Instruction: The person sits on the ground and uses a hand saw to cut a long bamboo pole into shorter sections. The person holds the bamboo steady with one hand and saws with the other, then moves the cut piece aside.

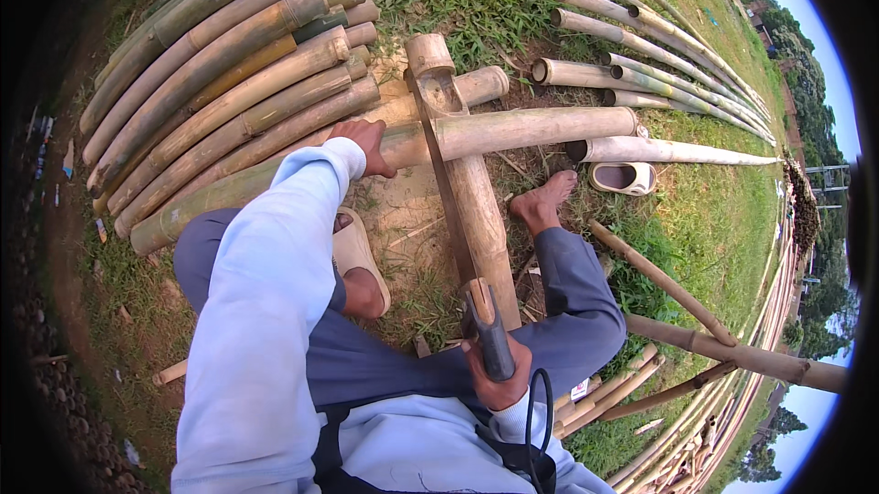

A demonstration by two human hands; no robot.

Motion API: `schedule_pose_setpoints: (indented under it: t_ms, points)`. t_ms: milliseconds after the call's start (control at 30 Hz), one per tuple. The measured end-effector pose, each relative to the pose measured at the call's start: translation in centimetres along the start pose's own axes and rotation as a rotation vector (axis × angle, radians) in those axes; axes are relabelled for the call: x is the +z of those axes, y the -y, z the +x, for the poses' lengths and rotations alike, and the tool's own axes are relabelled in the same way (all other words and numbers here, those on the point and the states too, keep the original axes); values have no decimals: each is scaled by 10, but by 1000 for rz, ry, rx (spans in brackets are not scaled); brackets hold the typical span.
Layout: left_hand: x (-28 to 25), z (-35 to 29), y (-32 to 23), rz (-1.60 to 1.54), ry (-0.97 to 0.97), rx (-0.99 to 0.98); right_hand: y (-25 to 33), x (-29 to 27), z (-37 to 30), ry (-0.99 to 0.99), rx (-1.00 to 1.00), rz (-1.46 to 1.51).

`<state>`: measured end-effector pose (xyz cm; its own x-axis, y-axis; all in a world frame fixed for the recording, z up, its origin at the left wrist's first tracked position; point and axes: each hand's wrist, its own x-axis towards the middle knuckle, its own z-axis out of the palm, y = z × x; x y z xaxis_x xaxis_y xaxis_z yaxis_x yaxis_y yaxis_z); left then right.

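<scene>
Pale sleeve foremost, left hand clasps bamboo pole beneath it, right hand grips saw.

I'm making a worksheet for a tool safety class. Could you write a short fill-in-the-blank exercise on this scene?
1. Of the person's two hands, the ____ one grips the saw.
2. The left hand rests on a pole made of ____.
3. Unlike the left foot, which wears a sandal, the right foot is ____.
4. The empty sandal lies on the person's ____ side.

Missing words: right; bamboo; bare; right.
</scene>
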<state>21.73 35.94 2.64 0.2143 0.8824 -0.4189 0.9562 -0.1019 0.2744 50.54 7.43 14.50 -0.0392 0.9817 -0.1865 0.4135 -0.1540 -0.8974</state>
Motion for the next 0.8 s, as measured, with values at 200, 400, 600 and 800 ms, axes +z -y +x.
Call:
schedule_pose_setpoints:
  t_ms: [200,400,600,800]
  points:
    - [2,1,-9,-1,10,24,9,-27,-46,29,85,-101]
    - [0,6,2,-43,16,-9,49,-30,-5,206,119,-137]
    - [0,10,-2,-2,29,30,29,-31,-25,33,127,-183]
    - [5,3,-2,-7,-15,54,13,-39,-63,-29,86,-230]
